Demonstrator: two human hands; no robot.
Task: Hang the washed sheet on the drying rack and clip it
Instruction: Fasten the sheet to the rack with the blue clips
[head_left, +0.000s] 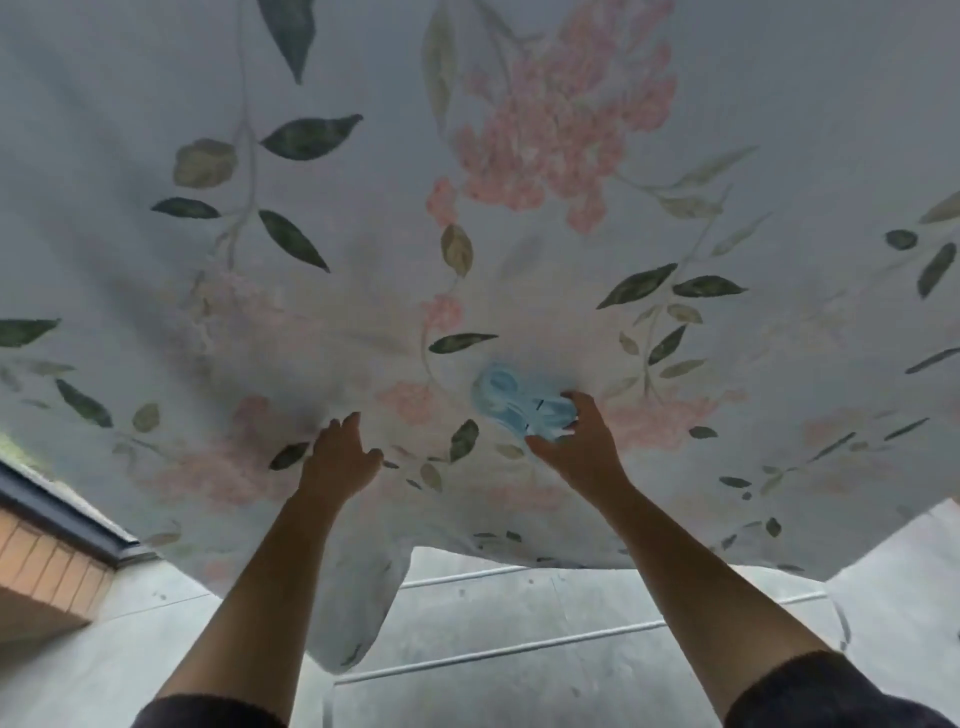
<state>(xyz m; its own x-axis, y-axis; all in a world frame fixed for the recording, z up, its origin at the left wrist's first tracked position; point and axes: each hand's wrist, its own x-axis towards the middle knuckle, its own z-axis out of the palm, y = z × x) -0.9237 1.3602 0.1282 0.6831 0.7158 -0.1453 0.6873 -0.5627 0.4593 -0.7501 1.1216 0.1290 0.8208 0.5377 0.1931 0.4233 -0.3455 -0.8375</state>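
Overhead, a pale blue sheet (519, 234) printed with pink flower clusters and dark green leaves fills nearly the whole view, spread wide and sagging a little toward its lower edge, where one corner (358, 613) droops in a loose fold. Fingers (574, 402) of the right hand (576, 447) curl around a light blue clip (519, 405), thumb below and fingertips above, gripping its near end while its far end lies against the cloth; whether the clip's mouth bites the fabric cannot be told through the blur. Fingers (345, 423) of the left hand (340, 457) are loosely spread and half bent, pressed up against the sheet just beside a dark leaf print, holding nothing closed in them. Both bare forearms reach up from dark sleeves (831, 696) at the bottom edge. Below the sheet's hem, thin white rails (498, 647) cross in front of a grey concrete surface (571, 686), and at the far left a tan tiled wall (47, 561) sits under a dark frame.
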